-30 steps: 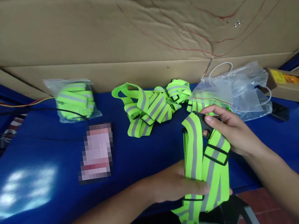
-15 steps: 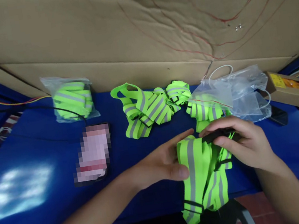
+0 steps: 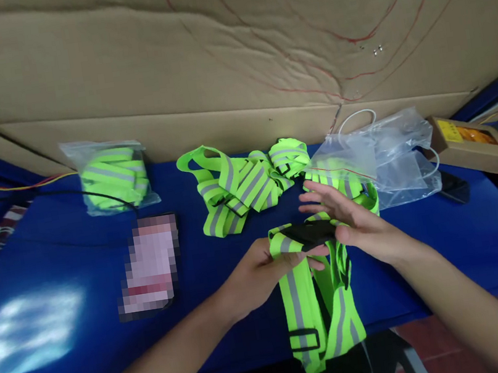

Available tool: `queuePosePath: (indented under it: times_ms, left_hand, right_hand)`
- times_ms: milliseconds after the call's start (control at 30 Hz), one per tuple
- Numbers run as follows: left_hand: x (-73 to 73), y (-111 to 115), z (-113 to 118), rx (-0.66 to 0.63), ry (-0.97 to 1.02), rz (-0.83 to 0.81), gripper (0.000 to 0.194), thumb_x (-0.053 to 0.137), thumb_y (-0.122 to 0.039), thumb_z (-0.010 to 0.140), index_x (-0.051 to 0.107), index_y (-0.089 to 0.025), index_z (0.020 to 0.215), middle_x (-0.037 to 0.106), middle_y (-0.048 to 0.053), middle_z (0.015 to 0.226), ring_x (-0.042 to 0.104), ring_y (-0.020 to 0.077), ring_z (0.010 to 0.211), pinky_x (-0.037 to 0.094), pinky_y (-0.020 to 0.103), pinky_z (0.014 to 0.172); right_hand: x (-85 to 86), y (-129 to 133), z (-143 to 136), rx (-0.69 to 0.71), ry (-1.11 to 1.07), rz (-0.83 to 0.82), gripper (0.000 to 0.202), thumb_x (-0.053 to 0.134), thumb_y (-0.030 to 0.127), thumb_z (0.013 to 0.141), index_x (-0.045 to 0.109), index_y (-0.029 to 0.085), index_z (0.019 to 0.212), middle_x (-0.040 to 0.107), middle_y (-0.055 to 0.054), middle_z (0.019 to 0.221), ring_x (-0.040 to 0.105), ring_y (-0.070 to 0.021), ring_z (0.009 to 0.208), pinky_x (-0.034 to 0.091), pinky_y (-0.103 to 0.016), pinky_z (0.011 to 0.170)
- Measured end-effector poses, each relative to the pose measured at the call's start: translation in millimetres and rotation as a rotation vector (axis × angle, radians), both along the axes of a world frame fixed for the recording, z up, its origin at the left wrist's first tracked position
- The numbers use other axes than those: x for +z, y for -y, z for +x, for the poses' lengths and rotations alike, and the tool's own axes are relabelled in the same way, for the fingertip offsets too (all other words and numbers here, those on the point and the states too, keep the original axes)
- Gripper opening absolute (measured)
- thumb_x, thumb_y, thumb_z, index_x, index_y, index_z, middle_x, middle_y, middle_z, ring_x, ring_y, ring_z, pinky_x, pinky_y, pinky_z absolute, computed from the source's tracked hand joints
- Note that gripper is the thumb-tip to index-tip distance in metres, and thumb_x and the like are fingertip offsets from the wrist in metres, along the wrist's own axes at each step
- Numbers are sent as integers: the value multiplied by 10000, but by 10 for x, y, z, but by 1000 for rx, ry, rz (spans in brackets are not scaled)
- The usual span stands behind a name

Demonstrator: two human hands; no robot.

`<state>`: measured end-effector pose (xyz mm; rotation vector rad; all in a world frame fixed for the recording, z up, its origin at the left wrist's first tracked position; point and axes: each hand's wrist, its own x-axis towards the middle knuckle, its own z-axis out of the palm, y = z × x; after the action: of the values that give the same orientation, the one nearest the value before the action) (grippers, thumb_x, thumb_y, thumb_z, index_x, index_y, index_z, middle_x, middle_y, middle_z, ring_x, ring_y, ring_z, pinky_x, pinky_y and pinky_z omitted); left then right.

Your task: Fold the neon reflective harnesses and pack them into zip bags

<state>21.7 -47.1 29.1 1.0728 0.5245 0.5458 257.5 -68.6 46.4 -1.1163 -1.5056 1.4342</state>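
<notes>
Lowered to mid-table, strap bundle (image 3: pixel 313 289) hangs between both hands.

I am making out no readable words anywhere: the yellow label on the cardboard box (image 3: pixel 471 143) at the right of the frame is blurring beyond reading.

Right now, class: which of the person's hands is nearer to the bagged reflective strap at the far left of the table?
Left. The left hand grips the held strap toward the bagged strap's side; the right hand is farther right, by the clear bags.
</notes>
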Motion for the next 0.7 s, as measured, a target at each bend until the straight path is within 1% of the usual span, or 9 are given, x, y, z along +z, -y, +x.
queuePosePath:
  times_ms: [100,200,300,367,433,500,567,633,700]
  left_hand:
    - [-11,-13,-22,-10,59,-28,277,665,-336,976,801,-180,1160,798,115,1150,774,235,920,567,378,953]
    - [13,-4,-22,22,92,-66,265,678,-356,964,812,-155,1072,795,116,1074,753,224,872,574,360,891]
    - [56,-12,-19,104,65,-83,242,715,-368,931,805,-153,994,769,75,914,709,199,818,561,338,857]
    - [66,-29,-18,160,-16,5,224,715,-361,924,794,-153,957,751,57,877,688,196,842,538,323,873]
    - [46,-43,-15,158,-117,133,216,684,-340,933,778,-147,903,745,53,890,674,205,884,515,315,887]
    - [1,-39,-5,117,-193,191,233,649,-328,942,754,-141,850,734,43,868,665,213,874,510,316,861]
    - [-52,-17,15,107,-220,190,228,656,-333,936,746,-140,855,721,26,830,663,218,858,517,318,846]
    - [-95,9,43,134,-204,184,212,694,-341,921,765,-152,983,748,23,915,677,237,941,525,329,897]
    - [-114,25,71,161,-165,164,304,759,-336,878,760,-182,1140,771,31,1069,682,254,1054,526,345,961]
  right_hand:
    - [-30,-35,77,152,-174,-164,1046,803,710,743,360,324,1608,510,-154,1555,529,-323,1425,454,-494,1144]
    - [-29,-49,116,222,-243,-255,1121,943,574,627,412,335,1585,626,-120,1430,634,-304,1293,549,-440,1022]
    - [-12,-55,56,111,-253,-320,1013,962,357,660,475,325,1548,729,-72,1223,726,-232,1056,604,-355,869]
    - [-6,-58,-18,-14,-279,-368,941,945,268,671,526,295,1514,769,-42,1045,743,-193,914,607,-309,807]
    - [-21,-61,-83,-115,-325,-420,883,937,197,654,589,276,1461,780,-16,926,749,-171,840,606,-279,787]
    - [-66,-63,-121,-158,-380,-471,813,927,129,615,668,269,1373,790,-7,918,754,-158,817,609,-257,774]
    - [-137,-58,-134,-142,-426,-511,760,907,68,566,730,260,1280,800,-6,945,755,-152,821,609,-234,752]
    - [-206,-43,-140,-127,-448,-532,722,869,38,565,751,256,1243,809,-15,970,759,-156,843,605,-220,738]
    - [-242,-17,-154,-119,-453,-521,681,835,45,613,745,263,1252,814,-32,1026,771,-174,900,610,-237,763]
